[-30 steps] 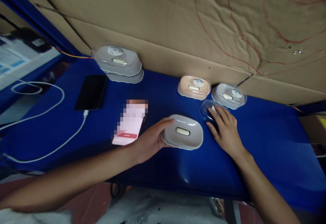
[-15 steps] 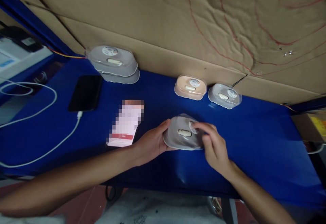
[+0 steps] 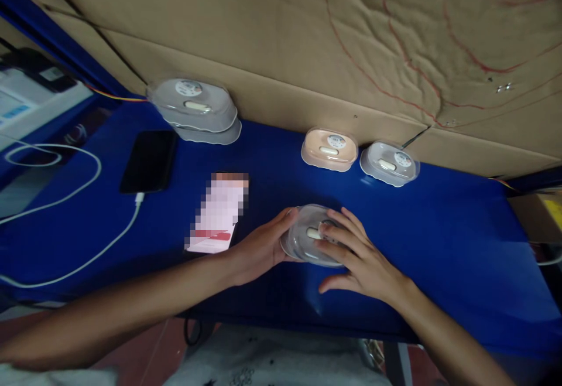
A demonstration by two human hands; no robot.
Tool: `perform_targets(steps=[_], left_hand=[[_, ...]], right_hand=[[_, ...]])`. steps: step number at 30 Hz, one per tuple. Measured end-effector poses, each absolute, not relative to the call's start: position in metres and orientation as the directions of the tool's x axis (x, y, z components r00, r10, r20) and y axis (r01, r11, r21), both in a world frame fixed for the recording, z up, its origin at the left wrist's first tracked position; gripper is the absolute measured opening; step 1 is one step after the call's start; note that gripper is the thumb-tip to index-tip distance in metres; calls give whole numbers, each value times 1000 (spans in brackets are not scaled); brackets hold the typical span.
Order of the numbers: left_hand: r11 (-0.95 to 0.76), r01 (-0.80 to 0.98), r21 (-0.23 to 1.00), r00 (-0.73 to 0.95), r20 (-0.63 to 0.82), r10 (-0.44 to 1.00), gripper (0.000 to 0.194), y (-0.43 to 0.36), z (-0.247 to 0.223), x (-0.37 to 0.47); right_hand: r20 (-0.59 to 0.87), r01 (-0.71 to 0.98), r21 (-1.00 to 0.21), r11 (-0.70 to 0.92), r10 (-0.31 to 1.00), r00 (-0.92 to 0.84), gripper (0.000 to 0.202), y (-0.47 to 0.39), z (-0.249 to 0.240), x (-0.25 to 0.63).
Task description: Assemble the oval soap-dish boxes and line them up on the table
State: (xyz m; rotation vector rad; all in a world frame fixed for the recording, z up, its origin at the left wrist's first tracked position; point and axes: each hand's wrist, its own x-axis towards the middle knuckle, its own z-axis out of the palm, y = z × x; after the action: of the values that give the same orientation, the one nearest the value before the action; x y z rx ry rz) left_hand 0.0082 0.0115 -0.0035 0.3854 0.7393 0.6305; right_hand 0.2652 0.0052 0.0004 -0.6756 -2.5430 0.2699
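Observation:
Low over the blue table, a grey box with a clear lid [image 3: 307, 245] sits in my left hand [image 3: 263, 245]. My left thumb presses its near left side, and the other fingers are hidden beneath. Spread out over the lid are the fingers of my right hand [image 3: 364, 263]. They cover most of a round label and part of a white oval piece; the right thumb stands apart from the box. Farther back are a peach box [image 3: 322, 154] and a smaller-looking grey box [image 3: 381, 169], both with clear lids, a round label and a white oval piece.
Two stacked grey clear-lidded boxes [image 3: 206, 122] stand at the back left against the cardboard wall [image 3: 246, 40]. A dark phone [image 3: 149, 160] lies on the left with a white cable [image 3: 132, 222] plugged in. Nearer my left forearm lies a lit phone [image 3: 219, 213].
My right hand has opened from bent fingers at the label to spread fingers across the lid. The held box has tilted slightly, while my left hand keeps its grip.

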Motion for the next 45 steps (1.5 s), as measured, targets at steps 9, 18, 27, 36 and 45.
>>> perform_targets(steps=[9,18,27,36,45], left_hand=[[692,-346,633,513,-490,705,58,13,0,7],[-22,258,966,422,-92,902,57,17,2,5],[-615,692,378,584,207,785,65,129,30,40],[-634,690,350,594,227,772,50,90,10,12],[-417,602,681,496,90,864,76,36,-2,-5]], right_hand=[[390,476,-398,784,614,-686,47,2,-3,260],[177,612,-476,631,751,-636,70,-10,2,309],[271,945,-133,299,928,-255,64,-3,-10,491],[405,970,-160,184,908,-105,71,57,-37,556],[324,951,-219,217,936,-139,69,94,-12,439]])
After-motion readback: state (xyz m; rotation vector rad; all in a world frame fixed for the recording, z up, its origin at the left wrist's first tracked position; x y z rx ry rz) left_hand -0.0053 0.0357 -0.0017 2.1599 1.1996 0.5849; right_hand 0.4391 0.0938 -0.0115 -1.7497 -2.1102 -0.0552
